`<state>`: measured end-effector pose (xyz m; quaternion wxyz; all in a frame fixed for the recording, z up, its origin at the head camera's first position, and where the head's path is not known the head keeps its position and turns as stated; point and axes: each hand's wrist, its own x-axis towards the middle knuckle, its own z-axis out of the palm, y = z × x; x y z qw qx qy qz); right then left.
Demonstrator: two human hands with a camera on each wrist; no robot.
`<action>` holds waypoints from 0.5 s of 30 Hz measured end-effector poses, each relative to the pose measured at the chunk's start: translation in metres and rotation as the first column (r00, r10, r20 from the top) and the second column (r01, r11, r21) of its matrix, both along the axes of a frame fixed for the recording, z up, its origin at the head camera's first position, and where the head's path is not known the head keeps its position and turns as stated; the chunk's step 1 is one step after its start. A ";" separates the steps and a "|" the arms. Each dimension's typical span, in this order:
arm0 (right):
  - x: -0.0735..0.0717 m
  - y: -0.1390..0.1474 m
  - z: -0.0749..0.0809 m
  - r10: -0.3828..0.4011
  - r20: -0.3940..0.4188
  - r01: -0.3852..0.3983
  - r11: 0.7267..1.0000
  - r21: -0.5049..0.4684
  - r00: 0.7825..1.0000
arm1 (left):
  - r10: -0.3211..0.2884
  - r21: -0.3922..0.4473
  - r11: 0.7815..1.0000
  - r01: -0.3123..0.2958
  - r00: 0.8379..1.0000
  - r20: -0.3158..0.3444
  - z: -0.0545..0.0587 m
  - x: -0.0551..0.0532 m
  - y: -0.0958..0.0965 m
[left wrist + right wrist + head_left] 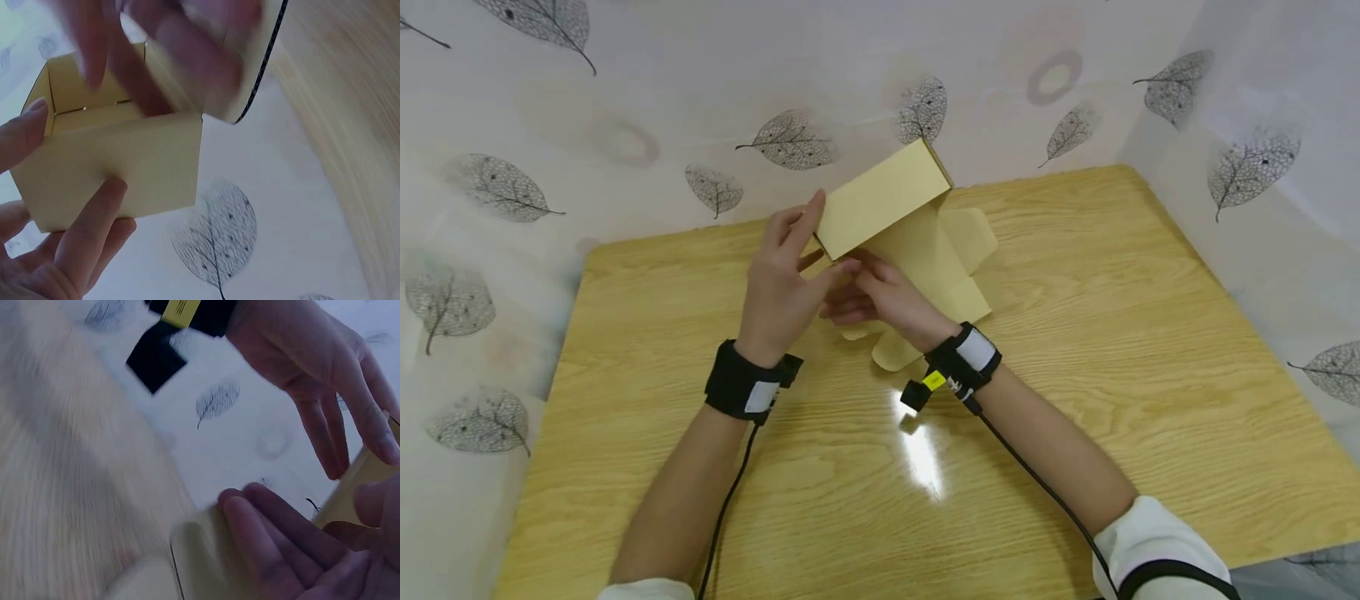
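A yellowish cardboard box (pixel 883 200) is raised and tilted over the back of the table, its lid (pixel 925 250) hanging unfolded toward the front. My left hand (pixel 778 283) grips the box's left end, fingers spread along the end wall (pixel 156 165) in the left wrist view. My right hand (pixel 895 300) is under the front edge, close to the left thumb. In the left wrist view its blurred fingers reach over the open box. The right wrist view has those fingers (pixel 281 550) fairly straight against a rounded flap (pixel 206 556).
The wood-grain table (pixel 805 483) meets a pale cloth (pixel 850 67) with a leaf print at its back and sides. Each wrist wears a black strap (pixel 741 379) with a small camera. Cables run back along both forearms.
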<state>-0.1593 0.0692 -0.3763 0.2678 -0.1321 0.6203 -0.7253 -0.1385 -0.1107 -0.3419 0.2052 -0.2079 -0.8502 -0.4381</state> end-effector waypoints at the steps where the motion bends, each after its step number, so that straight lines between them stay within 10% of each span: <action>1: 0.002 -0.002 0.000 -0.038 0.044 0.040 0.998 -0.042 0.998 | -0.003 -0.015 1.000 0.003 1.000 -0.022 0.000 0.002 0.005; 10: 0.000 0.001 0.003 -0.270 0.366 0.369 0.899 -0.234 0.890 | 0.076 -0.160 0.984 -0.077 0.997 -0.011 -0.004 0.009 0.021; 15: -0.014 0.025 0.004 -0.376 0.066 0.375 0.927 0.024 0.924 | 0.105 0.031 0.994 -0.107 0.993 0.062 0.002 0.007 0.014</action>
